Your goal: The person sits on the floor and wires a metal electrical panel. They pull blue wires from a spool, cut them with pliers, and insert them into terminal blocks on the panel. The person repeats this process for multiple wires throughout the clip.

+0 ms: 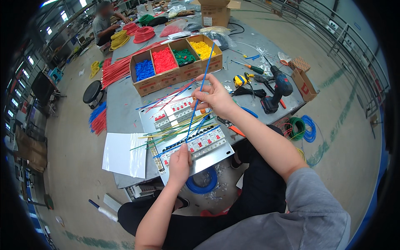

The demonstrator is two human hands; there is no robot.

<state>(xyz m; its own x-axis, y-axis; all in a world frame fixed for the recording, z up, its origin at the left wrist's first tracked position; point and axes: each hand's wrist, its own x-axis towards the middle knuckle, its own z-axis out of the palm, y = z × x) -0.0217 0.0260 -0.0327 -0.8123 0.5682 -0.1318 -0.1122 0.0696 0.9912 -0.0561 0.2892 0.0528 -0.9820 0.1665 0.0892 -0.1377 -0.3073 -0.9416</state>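
A straight blue wire (203, 81) slants up across the middle of the view. My right hand (214, 99) pinches it partway along between thumb and fingertips. At the wire's lower end, my left hand (180, 162) is closed with the thumb on top, gripping it just over the near row of breakers. Beneath both hands lies a metal mounting plate (227, 151) with two rows of white circuit breakers (201, 145) with red switches. Yellow-green wires (166, 134) lie loosely across the plate, and a brass terminal bar (156, 156) stands at its left side.
Behind the plate, a cardboard box (156, 84) holds blue, red, green and yellow small parts in compartments. To the right lie a cordless drill (278, 88), a tape measure (240, 80) and a screwdriver (252, 68). White sheets (123, 154) lie left. Another person (103, 26) sits at far left.
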